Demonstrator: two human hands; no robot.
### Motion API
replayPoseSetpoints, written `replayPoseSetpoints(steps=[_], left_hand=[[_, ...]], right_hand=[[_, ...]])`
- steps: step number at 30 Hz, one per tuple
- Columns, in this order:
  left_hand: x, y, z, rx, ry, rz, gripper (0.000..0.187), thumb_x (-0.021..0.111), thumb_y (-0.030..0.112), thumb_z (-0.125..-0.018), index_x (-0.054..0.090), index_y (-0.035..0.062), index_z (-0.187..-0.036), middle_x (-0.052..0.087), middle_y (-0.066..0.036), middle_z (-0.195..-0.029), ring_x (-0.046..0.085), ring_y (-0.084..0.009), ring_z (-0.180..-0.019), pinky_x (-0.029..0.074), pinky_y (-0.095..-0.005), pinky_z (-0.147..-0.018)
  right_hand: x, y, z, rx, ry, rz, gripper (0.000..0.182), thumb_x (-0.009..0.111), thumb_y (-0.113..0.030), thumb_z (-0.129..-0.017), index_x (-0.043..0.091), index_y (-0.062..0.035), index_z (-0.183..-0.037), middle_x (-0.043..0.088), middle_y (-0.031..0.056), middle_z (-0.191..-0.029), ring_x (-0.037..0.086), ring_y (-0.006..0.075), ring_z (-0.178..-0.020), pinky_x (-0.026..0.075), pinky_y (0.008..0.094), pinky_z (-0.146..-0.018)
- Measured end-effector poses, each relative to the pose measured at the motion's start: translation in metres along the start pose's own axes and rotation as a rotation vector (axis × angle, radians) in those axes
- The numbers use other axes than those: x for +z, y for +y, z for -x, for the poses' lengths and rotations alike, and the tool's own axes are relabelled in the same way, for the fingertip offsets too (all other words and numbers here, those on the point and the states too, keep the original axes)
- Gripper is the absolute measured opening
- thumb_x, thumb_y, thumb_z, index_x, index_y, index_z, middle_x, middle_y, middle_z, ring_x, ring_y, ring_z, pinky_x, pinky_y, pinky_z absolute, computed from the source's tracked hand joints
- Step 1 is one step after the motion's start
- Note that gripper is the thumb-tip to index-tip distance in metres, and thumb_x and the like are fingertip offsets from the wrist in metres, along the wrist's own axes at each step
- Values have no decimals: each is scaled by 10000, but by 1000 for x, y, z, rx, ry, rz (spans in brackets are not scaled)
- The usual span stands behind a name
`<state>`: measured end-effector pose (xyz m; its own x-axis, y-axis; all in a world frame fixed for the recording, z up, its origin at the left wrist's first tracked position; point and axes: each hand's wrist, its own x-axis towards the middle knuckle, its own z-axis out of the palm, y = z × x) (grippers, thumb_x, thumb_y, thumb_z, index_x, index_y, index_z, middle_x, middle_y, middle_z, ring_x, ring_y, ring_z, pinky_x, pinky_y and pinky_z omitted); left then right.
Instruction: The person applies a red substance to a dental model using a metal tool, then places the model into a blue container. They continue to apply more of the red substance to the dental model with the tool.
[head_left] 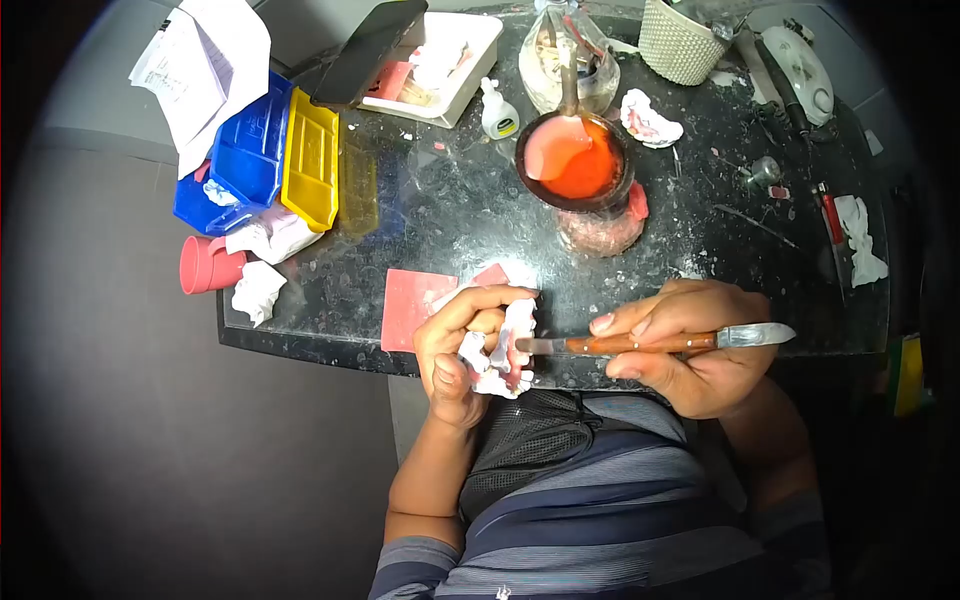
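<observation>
1. At the near edge of the dark, paint-speckled table (460,190), the left hand (450,345) grips a white dental cast with pink gum areas and a row of teeth (503,352), fingers curled around its side.
2. To the cast's right, the right hand (710,374) is closed on a brown, wooden-handled tool with metal ends (640,343); its narrow end meets the cast's toothed side, while its broad blade points away to the right.
3. Beside the left hand, partly behind its fingers, lies a flat, pink, square-cornered sheet (418,305).
4. Beyond both hands, a round, dark-rimmed pan (628,172) holds translucent red material (585,178).
5. Just right of the pan lies a second white-and-pink cast (652,120).
6. At the table's left stand a blue plastic bin (250,140), a yellow plastic bin (312,160) and a pinkish-red mug (205,268).
</observation>
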<state>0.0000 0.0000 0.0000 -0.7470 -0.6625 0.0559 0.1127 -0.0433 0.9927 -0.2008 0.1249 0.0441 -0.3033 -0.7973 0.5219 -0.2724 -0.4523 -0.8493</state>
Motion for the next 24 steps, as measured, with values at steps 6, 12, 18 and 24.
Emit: replayPoseSetpoints(steps=[6,12,18,24], left_hand=[[0,1,0,-1,12,9,1152,315,895,-855,559,-191,-1150,683,-131,-756,598,-121,-598,458,-224,-565],[5,1,-2,-18,82,109,1117,466,883,-815,583,-172,-1165,632,-77,-676,544,-84,-529,386,-206,-516],[6,0,-3,-7,62,124,1115,454,882,-822,585,-172,-1158,612,-58,-651,525,-75,-515,367,-201,-502],[8,2,-2,-4,61,127,1113,463,876,-824,579,-179,-1161,604,-64,-658,530,-83,-522,381,-203,-504]], right_hand=[[1,1,2,-10,23,-20,262,857,-36,-774,652,12,-931,748,201,-845,760,230,-771,601,300,-667],[-8,1,5,33,115,-174,175,757,26,-854,636,27,-980,730,186,-909,755,246,-874,647,360,-730],[-40,1,-6,91,481,1,194,726,-11,-903,599,8,-1049,733,221,-953,645,95,-655,497,191,-538],[-35,6,-12,-178,444,111,214,726,-4,-906,586,3,-1068,734,228,-992,560,46,-595,413,163,-504]])
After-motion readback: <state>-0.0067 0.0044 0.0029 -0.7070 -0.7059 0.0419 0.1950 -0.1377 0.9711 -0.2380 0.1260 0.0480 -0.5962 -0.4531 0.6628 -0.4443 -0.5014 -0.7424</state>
